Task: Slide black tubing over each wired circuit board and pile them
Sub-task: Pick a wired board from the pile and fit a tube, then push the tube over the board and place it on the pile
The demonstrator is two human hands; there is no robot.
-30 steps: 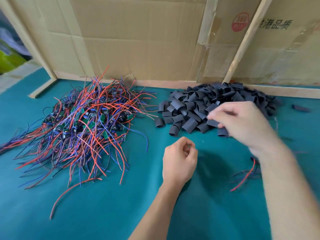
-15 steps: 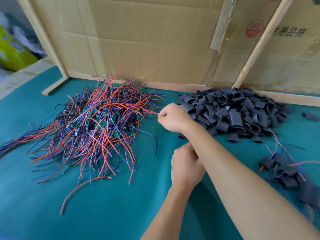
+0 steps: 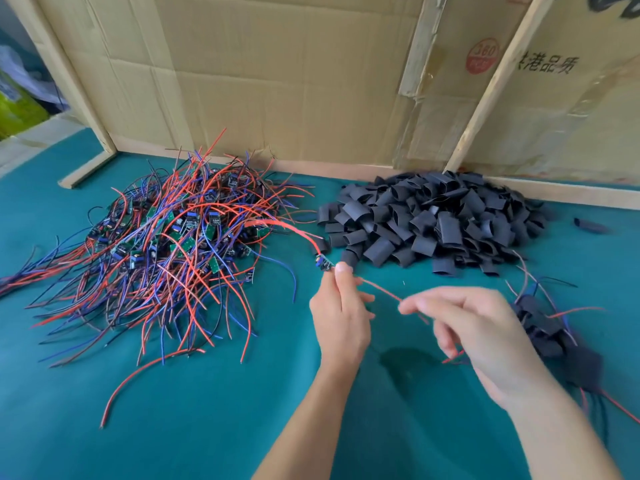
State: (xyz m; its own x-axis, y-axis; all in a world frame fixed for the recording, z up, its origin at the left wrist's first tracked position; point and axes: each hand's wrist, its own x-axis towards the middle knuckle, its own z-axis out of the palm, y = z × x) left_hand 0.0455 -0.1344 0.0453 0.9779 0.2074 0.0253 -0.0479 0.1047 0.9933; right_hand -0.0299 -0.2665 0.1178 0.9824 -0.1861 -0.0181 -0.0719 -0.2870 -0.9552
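Note:
A tangled pile of red, blue and black wired circuit boards (image 3: 173,237) lies on the left of the teal table. To its right sits a heap of short black tubing pieces (image 3: 433,220). My left hand (image 3: 341,317) pinches a small wired circuit board (image 3: 323,263) at its fingertips, just in front of the tubing heap. One red wire arcs from the board back toward the tangle. Another red wire (image 3: 381,289) runs right to my right hand (image 3: 478,334), which pinches it. A small pile of boards sleeved in black tubing (image 3: 554,334) lies beyond my right hand.
A cardboard wall (image 3: 277,81) with wooden strips closes off the back of the teal table (image 3: 207,427). One loose tubing piece (image 3: 588,225) lies at the far right. A long red wire (image 3: 138,379) strays from the tangle toward the front.
My right hand reached across to the wire tangle, then drew back to the right with a red wire. A wired board has come out of the tangle and my left hand now pinches it.

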